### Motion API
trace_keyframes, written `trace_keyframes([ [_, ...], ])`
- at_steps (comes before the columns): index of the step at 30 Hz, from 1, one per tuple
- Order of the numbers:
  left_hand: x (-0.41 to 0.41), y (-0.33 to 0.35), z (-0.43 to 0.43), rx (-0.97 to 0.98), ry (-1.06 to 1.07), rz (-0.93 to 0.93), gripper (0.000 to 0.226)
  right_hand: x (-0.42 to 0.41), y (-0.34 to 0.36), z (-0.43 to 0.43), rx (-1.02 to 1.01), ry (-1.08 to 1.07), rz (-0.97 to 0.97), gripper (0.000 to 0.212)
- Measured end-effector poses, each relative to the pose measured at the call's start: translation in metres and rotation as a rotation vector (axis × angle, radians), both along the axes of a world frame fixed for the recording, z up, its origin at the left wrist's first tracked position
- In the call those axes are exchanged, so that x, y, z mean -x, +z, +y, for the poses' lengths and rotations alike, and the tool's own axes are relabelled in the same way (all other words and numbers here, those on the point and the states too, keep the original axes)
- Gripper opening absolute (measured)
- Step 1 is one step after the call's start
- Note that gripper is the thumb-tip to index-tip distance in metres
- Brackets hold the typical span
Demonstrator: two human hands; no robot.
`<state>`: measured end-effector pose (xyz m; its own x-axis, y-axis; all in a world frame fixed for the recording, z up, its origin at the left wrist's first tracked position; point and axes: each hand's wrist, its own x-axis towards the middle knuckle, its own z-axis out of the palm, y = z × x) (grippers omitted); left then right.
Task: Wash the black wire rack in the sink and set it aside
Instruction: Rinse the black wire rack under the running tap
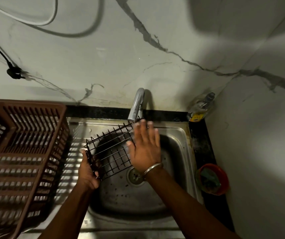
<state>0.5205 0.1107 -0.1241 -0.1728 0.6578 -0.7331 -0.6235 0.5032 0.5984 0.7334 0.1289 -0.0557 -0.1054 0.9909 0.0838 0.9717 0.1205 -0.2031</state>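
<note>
A: Your left grip [88, 173] clutches the black wire rack [109, 152], tilted over the sink [181, 135] under the tap [137, 105].
B: Your right grip [145, 147] spreads open against its grid; the brown basket [17, 152] sits left.

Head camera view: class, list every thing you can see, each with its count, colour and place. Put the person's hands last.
wire rack: one, black, held tilted over the sink
sink: one, steel, centre
tap: one, silver, behind the sink
basket: one, brown plastic, left of the sink
bottle: one, clear with a yellow label, back right corner
bowl: one, red, right of the sink, something green inside
cable: one, white, looped on the wall, top left
cord: one, black, on the wall, left
bangle: one, silver, right wrist
left hand: grips the rack's lower left edge
right hand: fingers straight, flat on the rack's right side
</note>
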Motion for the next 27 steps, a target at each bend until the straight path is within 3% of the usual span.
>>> trace_keyframes([
  [3, -0.004, 0.001, 0.001, -0.010, -0.001, -0.111, 0.065, -0.002, -0.003, -0.005, 0.002, -0.004, -0.016, 0.075],
  [5, -0.004, -0.002, 0.003, -0.009, 0.013, -0.121, 0.066, 0.001, -0.008, -0.011, -0.032, 0.109, -0.028, 0.074],
  [8, -0.008, 0.000, 0.006, 0.019, 0.024, -0.114, 0.069, 0.006, -0.009, -0.020, -0.058, 0.020, 0.024, 0.074],
  [11, -0.010, 0.004, 0.008, -0.018, 0.014, -0.121, 0.068, 0.006, -0.015, -0.026, -0.080, 0.134, -0.003, 0.075],
  [14, -0.010, 0.002, 0.006, -0.018, 0.014, -0.120, 0.068, 0.001, -0.010, -0.023, -0.056, 0.012, 0.033, 0.075],
  [17, -0.008, 0.005, 0.004, -0.019, 0.031, -0.132, 0.068, -0.003, -0.012, -0.025, -0.100, 0.139, -0.021, 0.079],
  [21, -0.009, 0.009, 0.003, -0.032, 0.060, -0.137, 0.066, -0.008, -0.009, -0.026, -0.075, 0.016, 0.000, 0.080],
  [24, -0.006, 0.011, 0.002, -0.037, 0.057, -0.133, 0.069, -0.012, -0.012, -0.034, -0.123, 0.128, -0.045, 0.078],
  [27, -0.008, 0.015, -0.001, -0.033, 0.056, -0.127, 0.068, -0.020, -0.011, -0.033, -0.124, 0.025, 0.004, 0.075],
])
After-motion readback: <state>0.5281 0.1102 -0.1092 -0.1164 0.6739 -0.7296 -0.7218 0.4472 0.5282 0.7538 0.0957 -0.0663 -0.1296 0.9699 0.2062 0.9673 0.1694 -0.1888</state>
